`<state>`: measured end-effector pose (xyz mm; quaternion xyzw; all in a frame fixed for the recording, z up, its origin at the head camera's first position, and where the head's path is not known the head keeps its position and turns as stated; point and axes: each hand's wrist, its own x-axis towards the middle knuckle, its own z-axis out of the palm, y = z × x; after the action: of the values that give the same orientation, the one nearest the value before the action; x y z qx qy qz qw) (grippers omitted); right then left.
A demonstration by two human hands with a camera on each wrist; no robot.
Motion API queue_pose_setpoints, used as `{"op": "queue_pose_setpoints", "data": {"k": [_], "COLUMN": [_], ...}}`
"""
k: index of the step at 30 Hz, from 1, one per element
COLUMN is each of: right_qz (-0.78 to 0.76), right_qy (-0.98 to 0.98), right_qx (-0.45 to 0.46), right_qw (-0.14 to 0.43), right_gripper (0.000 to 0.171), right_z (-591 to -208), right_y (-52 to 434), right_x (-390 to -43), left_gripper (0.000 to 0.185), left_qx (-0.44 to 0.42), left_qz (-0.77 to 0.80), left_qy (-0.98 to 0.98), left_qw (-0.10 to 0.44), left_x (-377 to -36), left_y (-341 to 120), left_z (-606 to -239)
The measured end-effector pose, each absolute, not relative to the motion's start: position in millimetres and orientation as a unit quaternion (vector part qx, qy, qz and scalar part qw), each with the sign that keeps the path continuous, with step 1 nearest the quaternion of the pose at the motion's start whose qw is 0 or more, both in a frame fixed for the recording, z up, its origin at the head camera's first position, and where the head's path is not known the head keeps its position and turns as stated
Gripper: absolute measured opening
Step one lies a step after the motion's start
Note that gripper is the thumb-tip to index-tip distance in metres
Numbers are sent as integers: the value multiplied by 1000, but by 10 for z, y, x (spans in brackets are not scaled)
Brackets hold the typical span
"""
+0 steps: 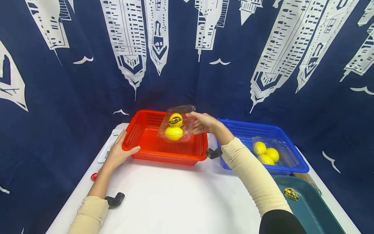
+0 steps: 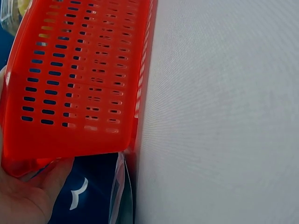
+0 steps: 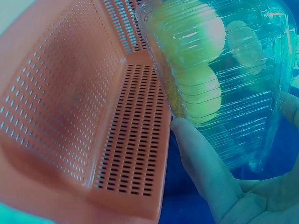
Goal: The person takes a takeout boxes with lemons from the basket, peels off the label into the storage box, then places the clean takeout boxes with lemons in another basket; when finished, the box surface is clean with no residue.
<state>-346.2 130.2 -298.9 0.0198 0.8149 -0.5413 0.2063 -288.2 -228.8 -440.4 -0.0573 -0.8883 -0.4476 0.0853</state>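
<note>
- Right now the right hand (image 1: 204, 123) holds a clear plastic clamshell (image 1: 176, 125) above the red basket (image 1: 146, 152), fingers (image 3: 205, 163) curled round its side; two yellow balls (image 1: 174, 127) sit inside it, stacked, the upper one with a dark label.
- Left hand (image 1: 118, 151) grips the near-left corner of the red basket, thumb on the rim, fingers under and round the corner as the left wrist view shows (image 2: 28, 196).
- Red basket sits on the white worktop (image 1: 175, 195), far left of centre; nothing else visible in it, though the clamshell blocks part of the floor.
- Blue basket (image 1: 292, 167) just right of the red one, holds three yellow balls (image 1: 266, 152), seemingly in clear wrap; can't tell more.
- Teal tray (image 1: 312, 208) near right, with a round dark-and-yellow sticker (image 1: 291, 194) on it.
- Small red thing (image 1: 93, 176) at the left worktop edge; flat pale item (image 1: 108, 146) under the left hand side, unclear what.
- Risk, my read: the hold is on one side of a slick, thin shell, so it could slip or twist and drop onto the rim rather than the basket floor.
- Risk: squeezing could pop the clamshell open, and the balls would roll out.
- Risk: a bump on the far wall could shift the basket; the left hand steadies against that.
</note>
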Motion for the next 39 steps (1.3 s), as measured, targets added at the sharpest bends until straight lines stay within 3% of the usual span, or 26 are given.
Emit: {"op": "queue_pose_setpoints", "data": {"k": [19,30,39], "right_qz": [-555,-556,-560], "right_qy": [811,812,804], "right_qx": [6,-15,-33], "right_qw": [186,178,198], "right_gripper": [79,39,57], "right_z": [-2862,-2943,-3083], "right_y": [1776,2018,2222], "right_x": [-3061,-2685,-2347], "left_gripper": [106,114,115], "left_qx": [-79,-63,-55], "left_qz": [-424,-422,-424], "left_qy": [-899,-902,-901], "left_qw": [75,62,72], "left_x": [-2876,-2821,-2771], "left_y": [-2311,-2299,-2232], "left_z": [-4390,-4374,-4360]}}
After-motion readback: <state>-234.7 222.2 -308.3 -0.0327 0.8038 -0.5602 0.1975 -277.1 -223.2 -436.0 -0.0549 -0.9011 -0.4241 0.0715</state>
